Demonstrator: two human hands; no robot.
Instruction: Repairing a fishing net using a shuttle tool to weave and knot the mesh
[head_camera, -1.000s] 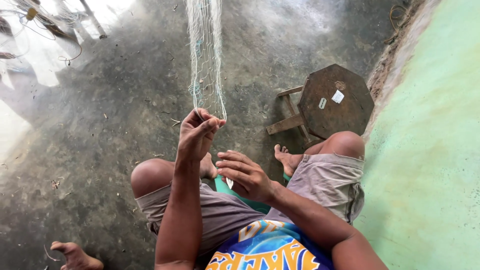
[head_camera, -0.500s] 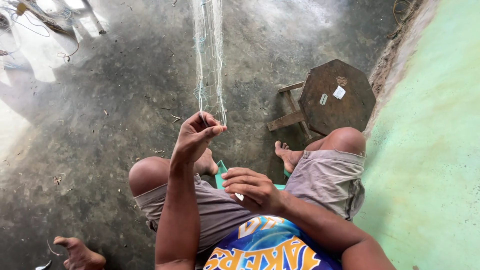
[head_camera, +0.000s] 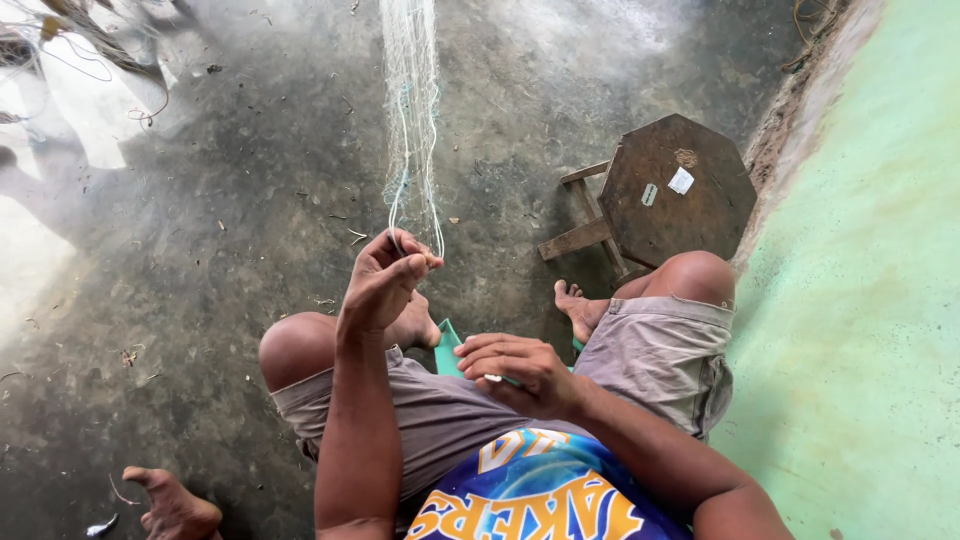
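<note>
Head view, left hand: the left hand (head_camera: 385, 285) is raised, fingers pinched shut on the near end of the pale translucent fishing net (head_camera: 412, 120).
Head view, net: it stretches taut from the pinch to the far edge, above the grey concrete floor (head_camera: 230, 200).
Head view, right hand: the right hand (head_camera: 520, 370) rests low over the lap, fingers curled; what it holds cannot be told.
Head view, surroundings: a dark octagonal wooden stool (head_camera: 665, 195) stands right of the net; a green painted wall (head_camera: 870, 300) runs along the right.
</note>
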